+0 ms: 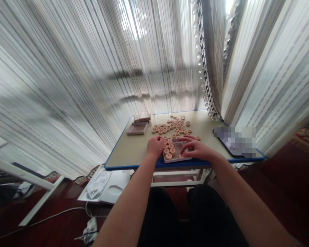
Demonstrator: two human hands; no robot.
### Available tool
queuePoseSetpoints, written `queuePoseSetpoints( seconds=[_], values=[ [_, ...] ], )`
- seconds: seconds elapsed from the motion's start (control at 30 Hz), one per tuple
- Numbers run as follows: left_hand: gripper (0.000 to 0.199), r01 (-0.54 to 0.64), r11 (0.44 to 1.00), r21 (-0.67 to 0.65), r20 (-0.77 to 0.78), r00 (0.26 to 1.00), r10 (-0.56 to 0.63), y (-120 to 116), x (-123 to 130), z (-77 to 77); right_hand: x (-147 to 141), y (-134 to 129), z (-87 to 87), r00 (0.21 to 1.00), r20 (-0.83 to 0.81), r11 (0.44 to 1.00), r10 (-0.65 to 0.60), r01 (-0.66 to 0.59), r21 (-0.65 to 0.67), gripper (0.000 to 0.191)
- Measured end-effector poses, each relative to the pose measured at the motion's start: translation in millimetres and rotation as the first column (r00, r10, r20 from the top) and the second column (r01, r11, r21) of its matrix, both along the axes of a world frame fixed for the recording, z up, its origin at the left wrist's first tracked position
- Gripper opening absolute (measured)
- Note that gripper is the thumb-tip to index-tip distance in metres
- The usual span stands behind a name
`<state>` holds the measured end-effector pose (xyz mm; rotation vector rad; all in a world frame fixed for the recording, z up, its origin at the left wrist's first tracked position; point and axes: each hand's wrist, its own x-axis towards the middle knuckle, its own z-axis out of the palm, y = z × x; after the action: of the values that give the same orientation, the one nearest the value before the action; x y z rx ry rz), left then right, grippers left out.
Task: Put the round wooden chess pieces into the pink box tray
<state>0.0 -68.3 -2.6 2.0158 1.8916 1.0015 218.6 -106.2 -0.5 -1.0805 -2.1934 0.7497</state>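
Note:
A shallow box (179,159) lies at the table's near edge. Inside its left side, round wooden Chinese chess pieces (168,156) with red characters stand in two columns. My left hand (155,146) is closed against the box's left wall, its fingers curled; what they grip, if anything, is hidden. Over the box's right half, my right hand (197,149) has its thumb and finger on a single chess piece (181,156) at the near right corner, with the other fingers stretched out above. Many loose pieces (179,127) lie scattered just beyond the box.
At the table's (128,151) far left are an empty shallow tray (137,129) and a stacked box (142,117). A dark-edged tablet-like object, partly blurred (234,144), lies at the right. Sheer curtains (157,75) hang behind. On the floor, an open white box (113,187) and a power strip (90,230).

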Motion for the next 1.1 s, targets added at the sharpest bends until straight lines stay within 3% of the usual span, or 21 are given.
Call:
queuePoseSetpoints(
  seconds=[0.43, 0.83, 1.1],
  values=[
    [0.026, -0.015, 1.0, 0.019, -0.017, 1.0, 0.015, 2.3, 0.9, -2.9, -0.9, 4.1, -4.4, 1.0, 0.004, 0.999, -0.014, 0.014, 0.051, 0.014],
    [0.026, -0.006, 1.0, 0.02, -0.021, 1.0, 0.006, 3.3, 1.5, -4.4, -1.7, 5.0, -1.8, 0.998, 0.058, 1.0, 0.023, -0.024, 0.016, 0.016],
    [0.028, -0.01, 1.0, 0.021, -0.018, 1.0, 0.01, 2.8, 1.6, -2.4, -2.6, 4.9, -1.4, 0.998, 0.065, 1.0, 0.024, -0.025, 0.013, 0.007]
  ],
)
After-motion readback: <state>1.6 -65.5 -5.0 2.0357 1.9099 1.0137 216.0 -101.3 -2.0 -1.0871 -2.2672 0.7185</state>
